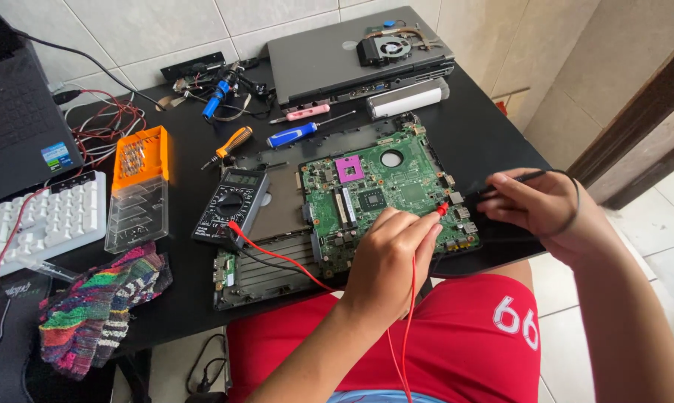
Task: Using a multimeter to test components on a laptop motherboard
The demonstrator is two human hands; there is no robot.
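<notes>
A green laptop circuit board [381, 190] lies in a dark laptop base [277, 216] on a black table [486, 127]. My left hand [389, 257] grips a red test probe [442, 210], its tip on the board's right edge. Its red lead [277, 257] runs to a black multimeter [231, 205] left of the board. My right hand [538, 205] holds a black test probe [480, 192] at the same edge, its black lead looping over the hand.
Behind the board lie a blue screwdriver [296, 134], a pink one [307, 113], an orange-handled one [232, 143] and a grey laptop shell [352, 56]. At left are an orange bit case [139, 186], a white keyboard [42, 224], a dark laptop [16, 119] and a knitted cloth [98, 306].
</notes>
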